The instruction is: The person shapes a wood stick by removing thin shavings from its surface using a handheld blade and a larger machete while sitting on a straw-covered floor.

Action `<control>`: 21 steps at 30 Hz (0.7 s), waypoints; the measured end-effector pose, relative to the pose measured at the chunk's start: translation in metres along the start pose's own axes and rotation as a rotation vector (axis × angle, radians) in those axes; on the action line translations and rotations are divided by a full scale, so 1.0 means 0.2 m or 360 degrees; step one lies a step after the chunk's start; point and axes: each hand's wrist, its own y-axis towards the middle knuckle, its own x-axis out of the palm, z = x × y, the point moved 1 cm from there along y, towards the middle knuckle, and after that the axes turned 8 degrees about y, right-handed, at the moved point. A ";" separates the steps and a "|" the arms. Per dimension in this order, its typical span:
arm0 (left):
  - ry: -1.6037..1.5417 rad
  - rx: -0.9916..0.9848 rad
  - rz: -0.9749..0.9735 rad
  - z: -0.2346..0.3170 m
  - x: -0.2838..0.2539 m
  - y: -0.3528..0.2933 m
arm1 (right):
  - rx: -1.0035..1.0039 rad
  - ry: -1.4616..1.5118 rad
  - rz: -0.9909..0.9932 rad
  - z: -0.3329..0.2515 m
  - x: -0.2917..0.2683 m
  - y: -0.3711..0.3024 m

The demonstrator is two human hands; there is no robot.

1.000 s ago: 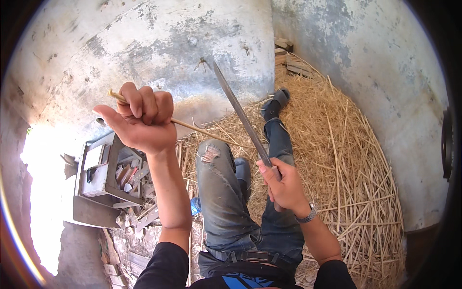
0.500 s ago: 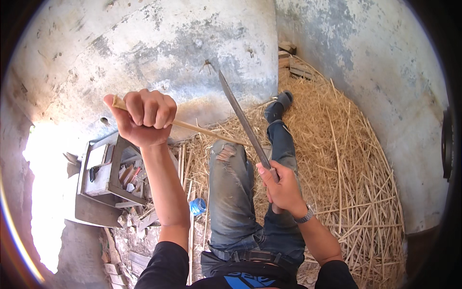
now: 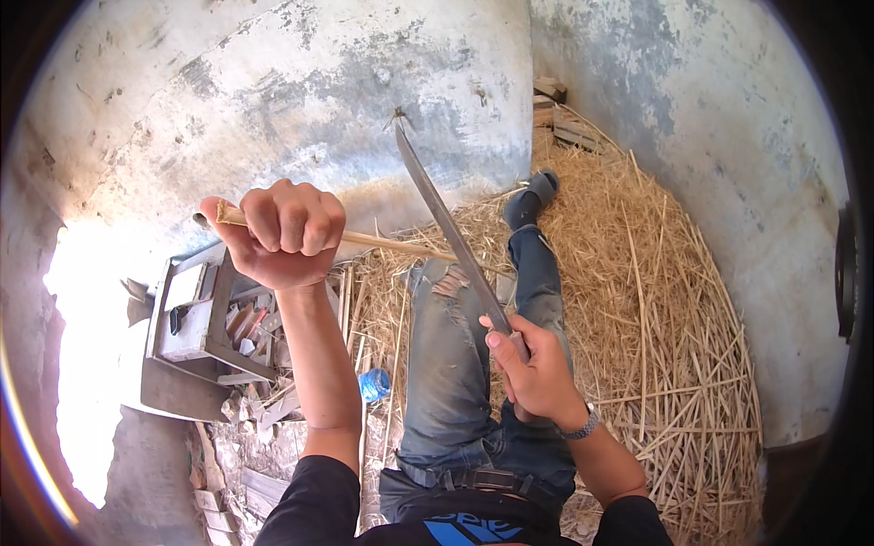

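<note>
A: What does the left hand (image 3: pixel 289 235) have?

B: A pale strip (image 3: pixel 391 243). Its fingers are curled tightly around that, left of the frame's centre, with the thumb lying along the strip's thick end.

A: And where does the strip run from there?

B: Out of the fist toward the right, sloping slightly down, past the middle of the frame and across the view of the torn jeans (image 3: pixel 446 391).

A: The right hand (image 3: pixel 535 369)?

B: Right of centre and below the middle. Its fingers are wrapped round the handle of a long knife (image 3: pixel 442 211), whose dark blade slants to the upper left, in front of the patchy wall (image 3: pixel 300 100).

A: Do blade and strip touch?

B: They cross in the view, blade in front; whether they touch, I cannot tell.

A: What else is around?

B: A heap of straw-coloured strips (image 3: pixel 655 364) covers much of the right side. At the left stands a wooden cabinet (image 3: pixel 218 305), and a blue roll (image 3: pixel 374 385) sits just beside the left forearm (image 3: pixel 319 373).
</note>
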 end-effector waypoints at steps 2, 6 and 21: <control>-0.0023 0.0014 0.0000 -0.04 0.02 0.01 | -0.0055 0.0164 0.0064 -0.10 0.03 -0.05; -0.0060 0.0039 -0.0032 -0.15 0.09 0.04 | -0.0153 0.0170 -0.0044 -0.12 0.03 -0.11; -0.0063 -0.0055 0.0062 -0.21 0.05 0.13 | -0.0059 0.0310 -0.0073 -0.20 0.02 -0.13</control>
